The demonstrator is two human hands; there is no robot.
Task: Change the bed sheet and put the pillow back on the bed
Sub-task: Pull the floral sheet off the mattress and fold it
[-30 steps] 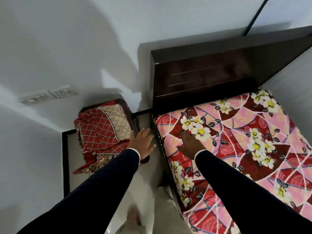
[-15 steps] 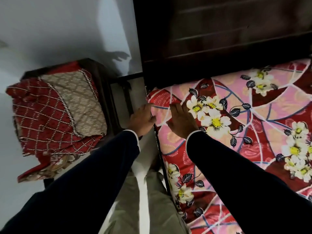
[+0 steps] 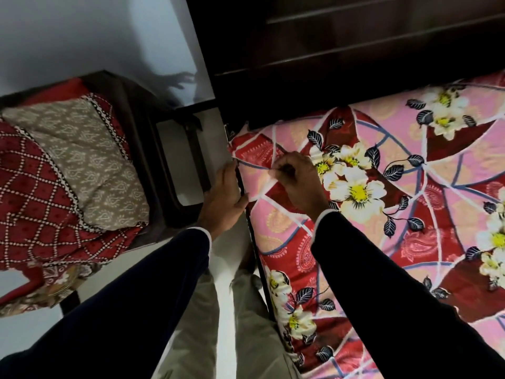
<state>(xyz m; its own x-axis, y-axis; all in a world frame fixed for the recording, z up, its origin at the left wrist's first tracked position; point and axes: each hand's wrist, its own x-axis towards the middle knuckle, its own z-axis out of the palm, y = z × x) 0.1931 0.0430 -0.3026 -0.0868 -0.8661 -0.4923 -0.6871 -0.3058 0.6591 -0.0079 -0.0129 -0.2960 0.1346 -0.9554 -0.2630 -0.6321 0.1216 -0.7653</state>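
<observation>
A pink and red flowered bed sheet [image 3: 410, 214] covers the mattress on the right, under a dark wooden headboard [image 3: 341, 50]. My right hand [image 3: 297, 179] lies on the sheet near its top left corner, fingers curled and pinching the cloth. My left hand [image 3: 224, 198] is at the mattress's left edge, its fingers over the side and its thumb against the sheet's edge. To the left, a red and beige patterned pillow [image 3: 76, 165] lies with folded red cloth on a dark stool.
The dark stool [image 3: 153, 132] stands close to the bed, with a narrow strip of white floor [image 3: 191, 170] between them. A white wall [image 3: 95, 36] is behind the stool. My legs in light trousers [image 3: 207, 324] stand in the gap beside the mattress.
The view has closed in on the bed's top left corner. My right hand went from lying flat to pinching the sheet. My left hand moved from near the stool to the mattress edge.
</observation>
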